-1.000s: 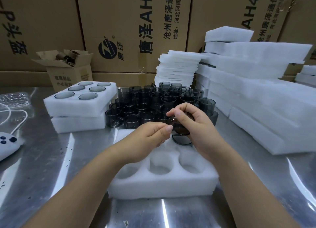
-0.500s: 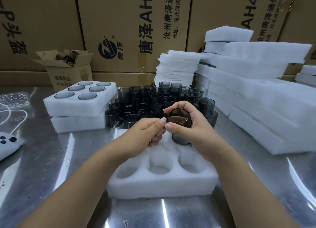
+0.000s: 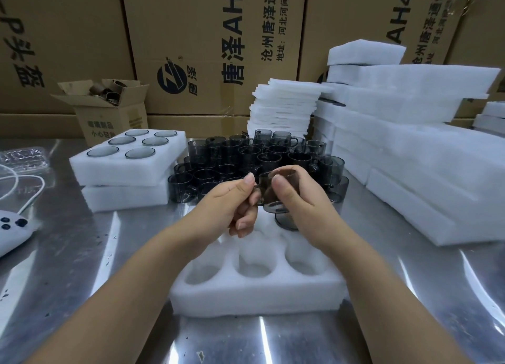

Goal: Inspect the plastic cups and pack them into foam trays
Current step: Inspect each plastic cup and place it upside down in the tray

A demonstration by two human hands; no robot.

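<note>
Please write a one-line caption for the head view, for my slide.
Left hand and right hand hold a dark plastic cup above a foam tray with one seated cup.

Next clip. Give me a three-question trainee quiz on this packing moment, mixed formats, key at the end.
1. True or false: the filled white foam tray at far left holds six cups.
2. The right hand grips the body of the raised smoky transparent plastic cup. The left hand pinches: A. its handle B. its rim C. a tray.
3. Fill in: the three nearest pockets of the front white foam tray are ____.
Key: 1 true; 2 A; 3 empty.
</note>
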